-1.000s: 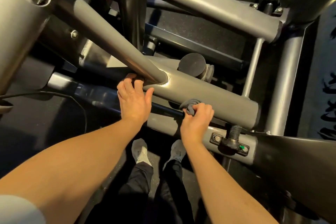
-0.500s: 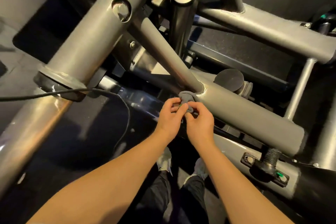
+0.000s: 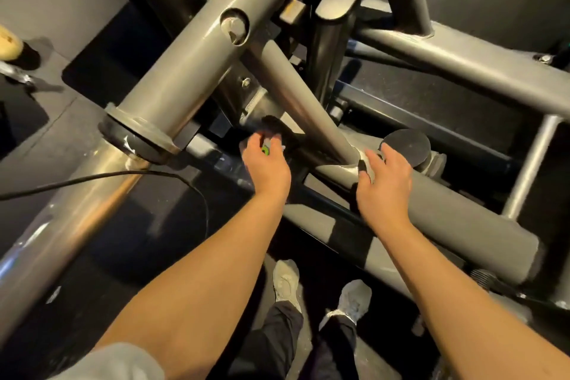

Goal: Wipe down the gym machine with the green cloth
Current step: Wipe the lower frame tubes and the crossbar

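Head view: left hand (image 3: 269, 167) grips green cloth (image 3: 264, 150).

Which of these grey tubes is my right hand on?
The thick low tube running toward the lower right. Your right hand lies flat on it, beside the weld where the thinner diagonal tube joins.

Cable (image 3: 92, 176): black, slack, looping over the floor
Floor (image 3: 43, 136): dark matting (paler at far left)
Shoes (image 3: 287, 282): pale grey pair, close together
Yellowish round object (image 3: 7, 43): far left, half out of sight

Left hand (image 3: 267, 165) gripping cloth (image 3: 264, 150), right hand (image 3: 384, 183) resting
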